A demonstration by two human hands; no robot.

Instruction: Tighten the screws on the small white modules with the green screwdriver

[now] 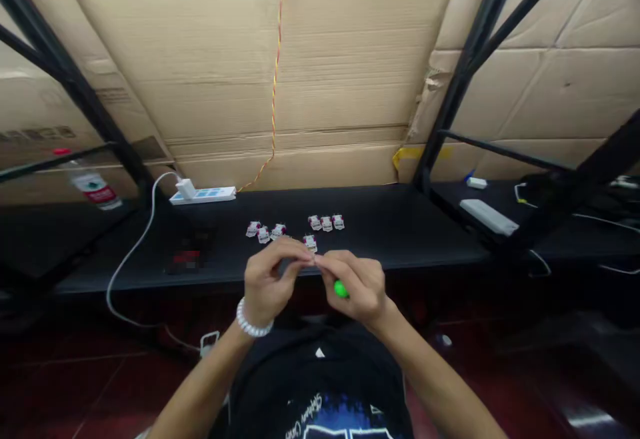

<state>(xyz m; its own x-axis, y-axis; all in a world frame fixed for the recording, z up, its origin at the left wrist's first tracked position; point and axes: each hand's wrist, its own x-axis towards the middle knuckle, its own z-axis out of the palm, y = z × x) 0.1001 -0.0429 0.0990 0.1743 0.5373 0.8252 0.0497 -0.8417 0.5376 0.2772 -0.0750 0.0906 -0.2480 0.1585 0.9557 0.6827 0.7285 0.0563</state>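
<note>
My left hand [274, 277], with a white coil band at the wrist, is closed in a pinch. Its fingertips meet those of my right hand [356, 284] just over the table's front edge. Whatever sits between the fingertips is too small to make out. A bright green rounded handle [341, 289] sticks out of my closed right hand; the rest of it is hidden. Just beyond the fingers lies a small white piece with pink sides [311, 243]. Similar pieces form a row [326, 223] behind it and a loose group [263, 233] to the left.
The black table [400, 225] backs onto cardboard [340, 79]. A white power strip [210, 195] with a plugged charger stands at the back left, its white cable [131, 252] hanging over the edge. Black metal posts [453, 85] flank the table. A water bottle [95, 185] is far left.
</note>
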